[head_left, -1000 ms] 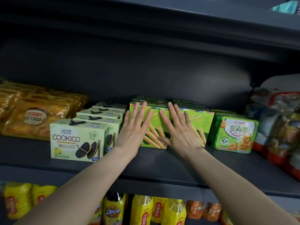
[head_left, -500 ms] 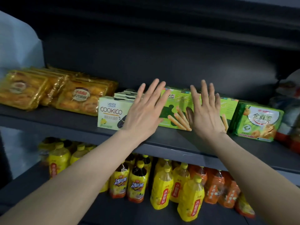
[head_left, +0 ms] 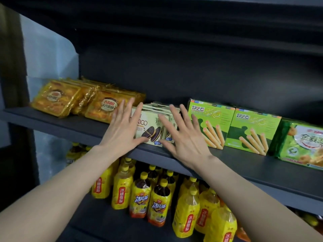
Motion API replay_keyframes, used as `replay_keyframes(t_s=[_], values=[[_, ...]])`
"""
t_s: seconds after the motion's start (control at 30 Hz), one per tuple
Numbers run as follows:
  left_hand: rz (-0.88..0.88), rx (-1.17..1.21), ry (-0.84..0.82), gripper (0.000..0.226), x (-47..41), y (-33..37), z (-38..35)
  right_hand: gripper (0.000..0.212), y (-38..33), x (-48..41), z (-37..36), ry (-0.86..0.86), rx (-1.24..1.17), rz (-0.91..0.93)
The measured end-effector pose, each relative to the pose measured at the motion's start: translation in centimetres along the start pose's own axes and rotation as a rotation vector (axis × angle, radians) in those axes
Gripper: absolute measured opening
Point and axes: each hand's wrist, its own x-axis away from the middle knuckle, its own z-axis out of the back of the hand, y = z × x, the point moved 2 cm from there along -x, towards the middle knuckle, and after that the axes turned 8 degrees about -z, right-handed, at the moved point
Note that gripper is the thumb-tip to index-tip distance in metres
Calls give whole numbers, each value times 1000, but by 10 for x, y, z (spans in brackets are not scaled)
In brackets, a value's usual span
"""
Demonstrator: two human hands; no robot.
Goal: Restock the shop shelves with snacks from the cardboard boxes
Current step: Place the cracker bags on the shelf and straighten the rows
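Observation:
A row of pale green COOKICO biscuit boxes stands on the dark shelf, one behind another. My left hand lies flat with spread fingers against the left part of the front box. My right hand is flat with straight fingers against the box's right side. Two bright green biscuit-stick boxes stand just right of my right hand. No cardboard box is in view.
Orange cake packs lie left of the COOKICO row. A green cookie bag sits at the far right. Several yellow iced-tea bottles fill the shelf below. A pale panel bounds the shelf at the left.
Both hands have shifted left from the green biscuit-stick boxes to the COOKICO boxes. The view has swung left and down, showing more of the bottle shelf.

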Motion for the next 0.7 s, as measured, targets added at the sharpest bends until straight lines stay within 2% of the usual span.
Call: replay_keyframes(t_s=[0.2,0.37,0.53,0.7], values=[[-31,54,-36,119,-10,-7,0,72,-9,-10,-3,-47,-9,1],[-63,243,-46,124,-7,-17,-2,71,-22,-12,-8,-112,-16,-11],[-149,344,-34,116,-14,-31,-12,87,-34,-16,-13,-100,2,-57],[-186,431,-41,113,-18,-36,-14,92,-36,-19,-12,-218,-24,-140]])
